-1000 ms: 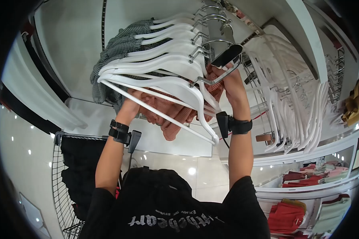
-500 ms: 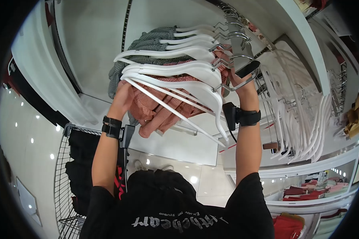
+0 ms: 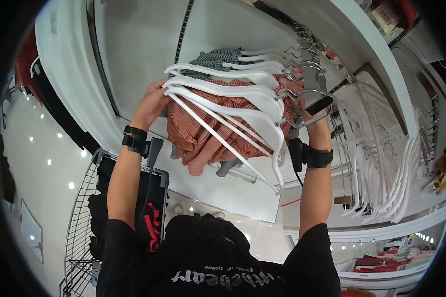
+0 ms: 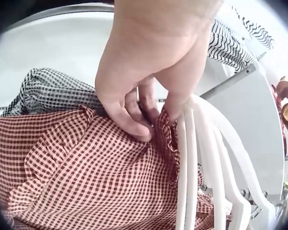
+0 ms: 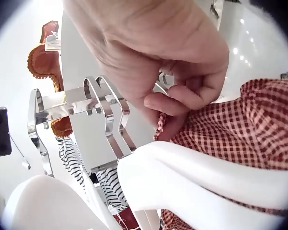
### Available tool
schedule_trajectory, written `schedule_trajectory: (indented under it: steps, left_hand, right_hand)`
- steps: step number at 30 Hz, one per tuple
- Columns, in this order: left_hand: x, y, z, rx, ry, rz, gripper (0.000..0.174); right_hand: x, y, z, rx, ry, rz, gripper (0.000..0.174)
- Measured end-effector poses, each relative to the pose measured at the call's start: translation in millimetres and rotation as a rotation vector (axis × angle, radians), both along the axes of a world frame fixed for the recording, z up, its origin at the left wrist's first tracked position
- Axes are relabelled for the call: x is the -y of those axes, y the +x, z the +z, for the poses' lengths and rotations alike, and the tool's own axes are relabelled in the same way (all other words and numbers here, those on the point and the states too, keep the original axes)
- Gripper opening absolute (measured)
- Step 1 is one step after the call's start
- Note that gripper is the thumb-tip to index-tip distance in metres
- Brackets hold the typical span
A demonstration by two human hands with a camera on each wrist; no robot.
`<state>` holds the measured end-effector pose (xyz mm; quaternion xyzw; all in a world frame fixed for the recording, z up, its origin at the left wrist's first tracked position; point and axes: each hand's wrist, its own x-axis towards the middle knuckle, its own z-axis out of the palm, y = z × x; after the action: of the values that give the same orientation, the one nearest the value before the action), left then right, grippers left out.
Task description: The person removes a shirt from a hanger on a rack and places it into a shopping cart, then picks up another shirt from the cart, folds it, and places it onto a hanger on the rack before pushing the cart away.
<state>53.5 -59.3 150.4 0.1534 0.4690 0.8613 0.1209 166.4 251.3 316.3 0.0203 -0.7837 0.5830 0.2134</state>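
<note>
A red-and-white checked garment (image 3: 193,126) hangs among white hangers (image 3: 243,90) on a metal rail (image 3: 309,74). In the left wrist view my left hand (image 4: 153,62) pinches the garment's cloth (image 4: 110,172), right beside the hanger ends (image 4: 192,115). My right hand (image 5: 168,52) is by the hanger hooks (image 5: 105,110), fingers curled on the upper edge of the same cloth in the right wrist view. From the head, the rail and hooks partly hide this hand. Two front hangers (image 3: 213,106) overlap the garment.
Grey checked garments (image 3: 215,59) hang farther back on the rail. White hangers (image 3: 376,168) crowd a second rack at the right. A wire cart (image 3: 79,208) with black cloth stands at the lower left. Folded clothes (image 3: 371,262) lie on shelves at the lower right.
The left hand has come out from beneath the hangers to their left ends. More of the red checked garment now shows, spread between both hands. The view has shifted, with the rack sitting farther right.
</note>
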Motion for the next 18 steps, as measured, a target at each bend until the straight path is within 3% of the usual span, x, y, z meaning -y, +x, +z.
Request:
schedule_trajectory:
  steps: [7, 9, 13, 18]
  left_hand:
    - [10.0, -25.4, -2.3, -0.009, -0.010, -0.028, 0.019]
    - [10.7, -27.4, 2.3, 0.004, 0.002, -0.029, 0.019]
    - [11.8, -28.9, 14.1, 0.058, -0.080, -0.005, 0.018]
    - [11.9, -33.5, 20.2, 0.114, -0.178, 0.033, 0.020]
  right_hand:
    - [6.9, 4.7, 4.5, 0.023, -0.090, 0.100, 0.030]
    - [7.9, 1.8, 0.9, -0.033, 0.109, -0.010, 0.033]
    - [17.3, 7.4, 5.3, -0.034, 0.236, -0.116, 0.025]
    - [10.9, 3.7, -3.2, -0.114, 0.290, -0.067, 0.020]
